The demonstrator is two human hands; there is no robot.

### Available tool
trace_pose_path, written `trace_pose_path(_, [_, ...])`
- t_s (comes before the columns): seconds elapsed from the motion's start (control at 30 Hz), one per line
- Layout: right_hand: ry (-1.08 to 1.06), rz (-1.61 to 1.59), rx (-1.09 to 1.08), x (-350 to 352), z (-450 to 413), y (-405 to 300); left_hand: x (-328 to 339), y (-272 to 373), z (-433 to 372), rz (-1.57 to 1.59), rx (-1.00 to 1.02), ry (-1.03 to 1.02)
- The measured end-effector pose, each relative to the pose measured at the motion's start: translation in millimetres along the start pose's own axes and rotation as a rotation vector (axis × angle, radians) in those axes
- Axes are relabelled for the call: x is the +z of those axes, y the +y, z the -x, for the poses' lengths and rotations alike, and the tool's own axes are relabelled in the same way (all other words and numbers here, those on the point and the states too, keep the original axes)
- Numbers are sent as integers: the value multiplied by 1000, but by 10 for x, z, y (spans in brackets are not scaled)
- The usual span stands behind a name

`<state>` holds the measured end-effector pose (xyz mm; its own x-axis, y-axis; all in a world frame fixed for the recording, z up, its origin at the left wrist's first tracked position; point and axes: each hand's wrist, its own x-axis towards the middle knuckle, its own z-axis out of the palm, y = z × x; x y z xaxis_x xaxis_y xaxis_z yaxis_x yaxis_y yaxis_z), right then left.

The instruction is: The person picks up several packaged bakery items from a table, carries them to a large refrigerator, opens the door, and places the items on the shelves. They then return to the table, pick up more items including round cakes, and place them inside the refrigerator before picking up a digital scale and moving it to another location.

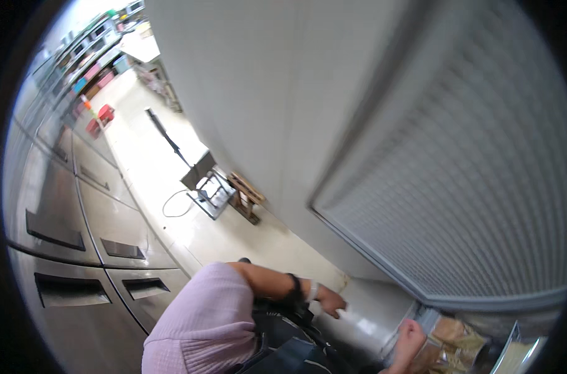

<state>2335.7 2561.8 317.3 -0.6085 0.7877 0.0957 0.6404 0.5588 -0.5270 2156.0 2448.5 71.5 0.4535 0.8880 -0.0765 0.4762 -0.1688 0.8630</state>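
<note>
My left hand point(331, 303), with a black band and a white bracelet at the wrist, hangs with bent fingers above a shiny metal surface point(372, 304). Whether anything is in it cannot be made out. Lower right, my right hand point(409, 334) is curled like a fist, close beside clear plastic bags point(456, 339) with brownish contents. Its fingers are partly turned away, so a grip on something cannot be confirmed. Over the bags rises a large grey ribbed panel point(451, 201) framed by a grey rim, which looks like a refrigeration unit's door or lining.
A smooth grey panel point(274, 103) adjoins the ribbed one. Stainless-steel cabinets point(73, 299) with recessed handles line the left. On the floor point(148, 163) stand a platform scale point(211, 191) with a post and cable, and a wooden stool point(246, 196). Shelving with bins point(92, 72) stands far back.
</note>
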Motion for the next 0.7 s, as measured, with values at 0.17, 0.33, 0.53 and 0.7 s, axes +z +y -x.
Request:
trace_pose_path(0.17, [-522,45,-455,1133,-173,-1958,-830,200,2866,299,-604,313])
trace_pose_path(0.33, [-693,203,-991,2261,-238,-3408,-697,348,4643,116,-861,955])
trace_pose_path(0.53, [-928,104,-1374,3257,-4,-4878,-306,655,5677,528,-957,1661])
trace_pose_path(0.7, [-1197,227,-1629,4113,439,-5966,197,655,6398,379,-938,1847])
